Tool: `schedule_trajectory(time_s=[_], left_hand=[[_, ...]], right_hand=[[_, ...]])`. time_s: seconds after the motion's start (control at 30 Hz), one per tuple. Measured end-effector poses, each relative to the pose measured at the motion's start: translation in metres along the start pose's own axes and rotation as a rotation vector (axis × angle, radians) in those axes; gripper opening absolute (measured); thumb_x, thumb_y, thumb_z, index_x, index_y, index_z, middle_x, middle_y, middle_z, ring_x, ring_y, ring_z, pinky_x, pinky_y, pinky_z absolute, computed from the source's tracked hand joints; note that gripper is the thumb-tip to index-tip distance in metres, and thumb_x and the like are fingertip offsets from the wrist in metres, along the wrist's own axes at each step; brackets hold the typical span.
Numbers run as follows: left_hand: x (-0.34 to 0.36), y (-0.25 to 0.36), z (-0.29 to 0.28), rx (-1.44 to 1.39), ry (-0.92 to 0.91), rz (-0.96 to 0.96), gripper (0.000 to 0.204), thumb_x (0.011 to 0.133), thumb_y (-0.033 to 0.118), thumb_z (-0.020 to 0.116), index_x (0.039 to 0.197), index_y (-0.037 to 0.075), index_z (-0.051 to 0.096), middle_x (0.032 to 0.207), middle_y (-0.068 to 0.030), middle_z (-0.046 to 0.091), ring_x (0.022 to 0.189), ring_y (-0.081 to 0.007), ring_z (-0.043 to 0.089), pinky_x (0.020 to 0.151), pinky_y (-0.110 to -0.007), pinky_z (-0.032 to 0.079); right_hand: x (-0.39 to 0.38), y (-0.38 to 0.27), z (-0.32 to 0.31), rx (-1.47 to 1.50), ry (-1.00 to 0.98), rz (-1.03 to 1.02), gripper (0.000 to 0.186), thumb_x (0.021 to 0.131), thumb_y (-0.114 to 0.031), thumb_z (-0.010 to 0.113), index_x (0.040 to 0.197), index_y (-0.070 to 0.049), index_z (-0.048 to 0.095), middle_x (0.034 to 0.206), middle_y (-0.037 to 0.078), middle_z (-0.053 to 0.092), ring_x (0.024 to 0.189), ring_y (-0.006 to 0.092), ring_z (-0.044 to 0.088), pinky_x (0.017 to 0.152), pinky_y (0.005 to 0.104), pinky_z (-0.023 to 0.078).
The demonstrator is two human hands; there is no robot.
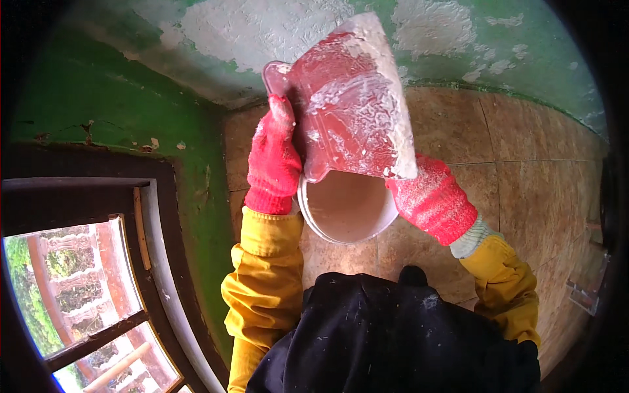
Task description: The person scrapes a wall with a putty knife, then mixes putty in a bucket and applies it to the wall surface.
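Note:
My left hand (275, 157), in a red knit glove, is closed on the left side of a broad red plastering tool (347, 101). Wet whitish plaster smears its face, and a thick pale crust runs along its right edge. It is held tilted above a white bucket (306, 213), whose inside looks pale brown; what it contains is hard to make out. My right hand (434, 200), in a red glove dusted with plaster, is closed at the tool's lower right corner beside the bucket rim. Its fingertips are hidden behind the tool, so what they grip does not show.
Ahead stands a green wall (524, 49) with white plaster patches. A dark-framed window (85, 281) is in the wall at the left. Brown tiles (517, 137) cover the floor. A small flat object (582, 298) lies at the far right.

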State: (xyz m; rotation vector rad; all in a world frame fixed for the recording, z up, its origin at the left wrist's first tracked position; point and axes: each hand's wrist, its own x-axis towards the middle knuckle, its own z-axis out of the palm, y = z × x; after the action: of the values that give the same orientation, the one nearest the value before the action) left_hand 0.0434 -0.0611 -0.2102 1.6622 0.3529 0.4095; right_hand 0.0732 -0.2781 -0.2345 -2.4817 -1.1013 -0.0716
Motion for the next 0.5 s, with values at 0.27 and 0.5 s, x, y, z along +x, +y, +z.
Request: schedule_trajectory(time_s=[0.27,0.5], left_hand=[[0.001,-0.018,-0.012,0.226,0.035,0.255,0.056,0.094,0.046,0.038,0.121,-0.002,0.049,0.105,-0.0082,0.06,0.094,-0.0154,0.052,0.085,-0.03,0.041],[0.006,-0.024,-0.012,-0.017,0.133,-0.012,0.059,0.093,0.051,0.037,0.117,0.0,0.055,0.11,-0.0125,0.06,0.1,-0.0169,0.054,0.087,-0.031,0.041]], right_hand=[[-0.009,-0.01,-0.007,-0.19,-0.154,-0.008,0.015,0.079,-0.013,0.054,0.09,-0.003,0.057,0.078,0.017,0.058,0.068,0.0325,0.06,0.057,0.0424,0.048],[0.002,-0.014,-0.006,0.009,-0.098,0.025,0.015,0.077,-0.015,0.059,0.091,-0.009,0.062,0.076,0.014,0.061,0.066,0.0317,0.06,0.058,0.0423,0.049]])
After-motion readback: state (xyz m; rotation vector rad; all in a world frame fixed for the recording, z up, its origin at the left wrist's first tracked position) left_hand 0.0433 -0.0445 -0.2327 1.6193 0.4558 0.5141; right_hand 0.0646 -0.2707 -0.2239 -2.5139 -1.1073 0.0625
